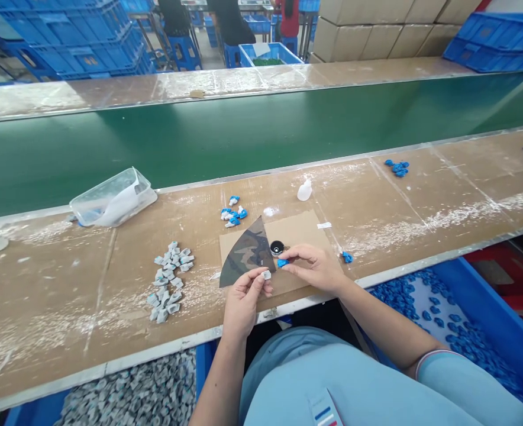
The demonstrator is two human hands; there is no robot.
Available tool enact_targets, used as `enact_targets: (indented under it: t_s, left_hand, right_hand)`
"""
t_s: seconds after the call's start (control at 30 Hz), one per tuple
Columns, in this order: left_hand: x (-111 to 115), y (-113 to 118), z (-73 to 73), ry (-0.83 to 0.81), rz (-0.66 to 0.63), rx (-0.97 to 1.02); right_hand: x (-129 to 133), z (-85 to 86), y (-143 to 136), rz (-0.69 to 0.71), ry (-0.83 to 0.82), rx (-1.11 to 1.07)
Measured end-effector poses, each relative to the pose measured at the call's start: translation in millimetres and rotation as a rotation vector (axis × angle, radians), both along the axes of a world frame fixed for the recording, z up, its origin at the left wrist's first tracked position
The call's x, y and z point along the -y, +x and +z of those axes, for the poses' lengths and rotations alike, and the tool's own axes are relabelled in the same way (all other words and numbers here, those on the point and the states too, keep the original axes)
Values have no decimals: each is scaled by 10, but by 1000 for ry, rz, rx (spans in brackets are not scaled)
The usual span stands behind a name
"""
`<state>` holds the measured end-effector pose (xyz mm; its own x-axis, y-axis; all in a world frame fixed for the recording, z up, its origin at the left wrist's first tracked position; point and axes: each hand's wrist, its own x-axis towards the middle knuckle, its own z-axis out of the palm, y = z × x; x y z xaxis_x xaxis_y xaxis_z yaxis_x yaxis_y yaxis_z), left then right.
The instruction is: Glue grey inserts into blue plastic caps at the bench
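My left hand (249, 291) pinches a small grey-white plastic piece (266, 275) between thumb and fingers. Just to its right, my right hand (311, 267) grips a small blue plastic piece (281, 262) at the fingertips. The two pieces are close but apart. Behind them a small round black dish (277, 248) sits on a cardboard sheet (297, 231), beside a dark fan-shaped sheet (246, 254). A pile of loose grey pieces (168, 278) lies to the left. Several joined blue-and-white pieces (233, 214) lie farther back, and one blue-and-white piece (346, 257) rests right of my right hand.
A white squeeze bottle (304, 190) and a clear plastic container (115, 201) stand toward the green conveyor belt (226, 130). Below the table edge are a bin of grey pieces (132, 390) at left and a blue bin (478, 296) of blue pieces at right.
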<state>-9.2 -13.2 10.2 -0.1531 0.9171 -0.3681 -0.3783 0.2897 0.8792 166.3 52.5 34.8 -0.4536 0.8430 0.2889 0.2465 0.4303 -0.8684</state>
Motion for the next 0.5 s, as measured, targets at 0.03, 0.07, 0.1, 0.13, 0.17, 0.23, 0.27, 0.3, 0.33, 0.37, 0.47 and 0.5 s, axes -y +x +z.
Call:
enact_targets:
  t_s: [0.03, 0.07, 0.1, 0.13, 0.17, 0.23, 0.27, 0.3, 0.33, 0.37, 0.47, 0.5]
  left_hand:
    - [2, 0, -2, 0, -9, -1]
    - [3, 0, -3, 1, -20, -3]
    - [4, 1, -2, 3, -31, -7]
    - [5, 2, -2, 5, -43, -11]
    - [6, 2, -2, 9, -50, -15]
    - [9, -1, -3, 14, -64, -24]
    - [11, -5, -6, 15, -74, -31]
    - [13, -9, -9, 17, -89, -39]
    - [17, -12, -13, 20, -108, -50]
    - [21, -15, -19, 26, -129, -61]
    - [33, -13, -37, 61, -171, -95]
    - [36, -9, -44, 74, -176, -107]
  right_hand:
    - [16, -11, -20, 16, 12, -14]
    - [33, -21, -43, 31, 28, -23]
    - [49, -29, -67, 44, 43, -28]
    - [64, -35, -89, 55, 56, -28]
    - [77, -39, -110, 66, 67, -25]
    - [95, -45, -142, 86, 81, -18]
    - [101, -48, -151, 93, 83, -16]
    - [104, -54, -155, 97, 83, -15]
    - [105, -61, -155, 98, 81, -13]
    - [102, -70, -149, 98, 76, -9]
    - [71, -100, -101, 113, 62, 0]
    - [53, -106, -78, 129, 60, 1]
